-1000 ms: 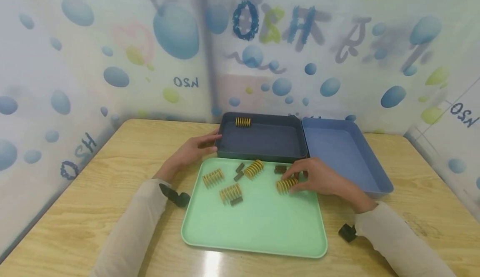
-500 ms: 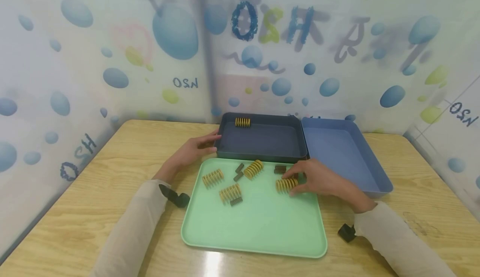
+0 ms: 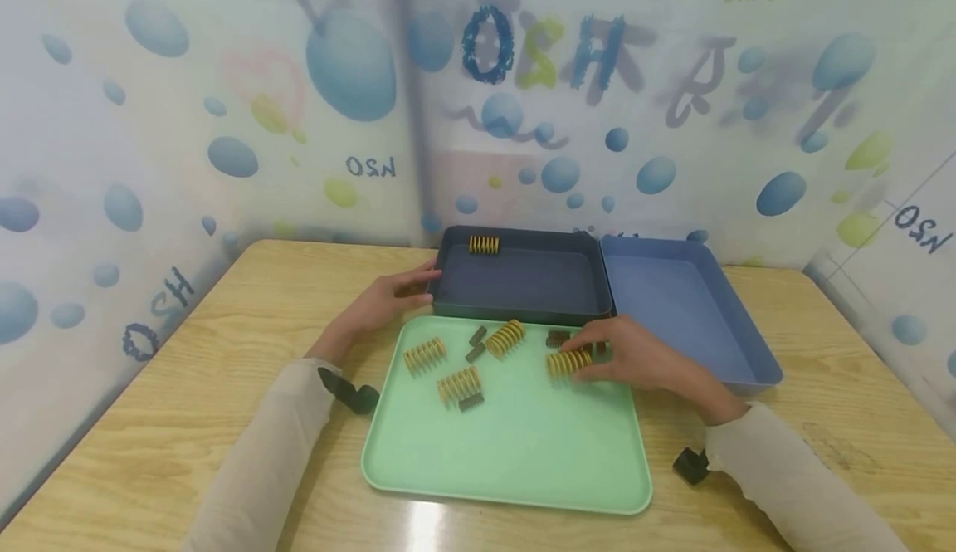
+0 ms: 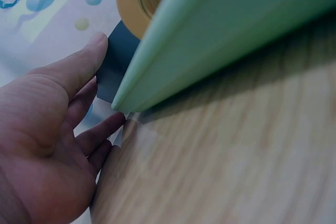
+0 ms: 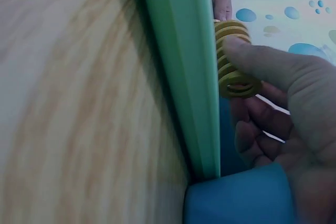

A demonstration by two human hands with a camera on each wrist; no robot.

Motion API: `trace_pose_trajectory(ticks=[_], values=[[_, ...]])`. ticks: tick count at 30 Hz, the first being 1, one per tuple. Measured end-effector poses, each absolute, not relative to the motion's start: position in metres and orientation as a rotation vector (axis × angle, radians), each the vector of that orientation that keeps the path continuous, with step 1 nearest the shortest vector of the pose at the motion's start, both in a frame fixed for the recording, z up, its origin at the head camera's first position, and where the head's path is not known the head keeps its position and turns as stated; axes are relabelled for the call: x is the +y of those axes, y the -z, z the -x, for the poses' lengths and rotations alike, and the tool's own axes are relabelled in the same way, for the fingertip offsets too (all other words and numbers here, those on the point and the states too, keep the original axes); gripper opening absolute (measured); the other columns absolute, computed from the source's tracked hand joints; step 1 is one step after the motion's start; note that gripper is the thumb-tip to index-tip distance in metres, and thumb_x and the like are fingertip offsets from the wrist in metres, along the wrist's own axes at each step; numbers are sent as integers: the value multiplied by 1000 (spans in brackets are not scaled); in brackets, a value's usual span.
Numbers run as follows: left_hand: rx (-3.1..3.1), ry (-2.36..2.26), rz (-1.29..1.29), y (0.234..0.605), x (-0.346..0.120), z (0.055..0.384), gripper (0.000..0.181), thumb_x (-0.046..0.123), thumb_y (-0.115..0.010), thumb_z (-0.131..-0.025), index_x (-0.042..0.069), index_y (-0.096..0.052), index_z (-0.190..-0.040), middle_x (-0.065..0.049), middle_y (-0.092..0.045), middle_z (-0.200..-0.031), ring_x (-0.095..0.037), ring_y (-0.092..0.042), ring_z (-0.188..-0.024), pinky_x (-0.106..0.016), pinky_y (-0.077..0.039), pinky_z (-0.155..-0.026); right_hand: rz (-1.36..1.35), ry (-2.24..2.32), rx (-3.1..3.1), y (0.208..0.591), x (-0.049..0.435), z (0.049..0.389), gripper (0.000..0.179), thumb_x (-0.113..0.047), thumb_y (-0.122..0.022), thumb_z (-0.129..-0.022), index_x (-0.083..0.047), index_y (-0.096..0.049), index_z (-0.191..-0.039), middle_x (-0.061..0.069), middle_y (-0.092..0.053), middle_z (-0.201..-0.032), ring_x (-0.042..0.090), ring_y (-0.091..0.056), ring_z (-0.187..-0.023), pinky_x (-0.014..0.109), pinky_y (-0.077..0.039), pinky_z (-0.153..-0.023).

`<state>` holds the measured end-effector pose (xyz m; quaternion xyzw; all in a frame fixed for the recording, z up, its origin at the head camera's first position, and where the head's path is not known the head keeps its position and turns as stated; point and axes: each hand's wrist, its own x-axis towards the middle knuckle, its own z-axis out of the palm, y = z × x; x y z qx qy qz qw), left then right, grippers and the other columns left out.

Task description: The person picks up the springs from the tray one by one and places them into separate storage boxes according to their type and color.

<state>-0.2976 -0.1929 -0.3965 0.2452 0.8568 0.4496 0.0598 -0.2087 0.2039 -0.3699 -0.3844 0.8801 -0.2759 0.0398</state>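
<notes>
My right hand (image 3: pixel 635 353) pinches a large yellow coil spring (image 3: pixel 569 363) between thumb and fingers, over the right side of the green tray (image 3: pixel 523 461). The right wrist view shows the thumb pressed on the coils of this spring (image 5: pixel 231 64). Dark small springs (image 3: pixel 558 339) lie just behind it, partly hidden by the fingers. My left hand (image 3: pixel 384 299) rests at the left end of the dark grey tray (image 3: pixel 538 278), fingers extended, its fingertips at the wall. Other yellow springs (image 3: pixel 506 338) lie on the green tray's left half, among several small dark springs (image 3: pixel 471 402).
One yellow spring (image 3: pixel 484 245) lies in the back left of the dark tray. A blue tray (image 3: pixel 672 303) stands to its right, behind my right hand. All trays sit on a wooden table (image 3: pixel 299 286) against a patterned wall covering (image 3: pixel 523 120).
My right hand's yellow spring has shifted slightly left and away from me, with the fingers closer around it. My left hand stays in the same place.
</notes>
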Motion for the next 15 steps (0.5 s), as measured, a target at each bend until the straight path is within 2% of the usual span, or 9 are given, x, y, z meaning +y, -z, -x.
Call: trace_pose_trajectory(ticks=[3, 8, 15], values=[[2588, -1370, -740, 396, -192, 299, 49, 26, -63, -94, 17, -50, -141, 9, -33, -151, -18, -26, -140, -45, -17, -114, 1187, 889, 2701, 369, 205, 209, 38, -38, -74, -82, -20, -70, -115, -10, -66, -103, 8, -57, -79, 28, -49, -65], [2613, -1338, -739, 398, -193, 300, 49, 28, -63, -94, 19, -51, -140, 11, -33, -151, -18, -27, -139, -44, -18, -114, 1195, 968, 2705, 368, 208, 210, 36, -36, -74, -83, -20, -70, -114, -12, -66, -100, 7, -55, -77, 30, -49, -66], [2588, -1388, -765, 400, -193, 300, 49, 24, -64, -93, 16, -51, -140, 7, -34, -151, -20, -29, -138, -44, -19, -113, 1228, 1034, 2726, 363, 207, 217, 32, -30, -76, -82, -16, -72, -111, -12, -65, -89, 11, -52, -69, 31, -46, -60]])
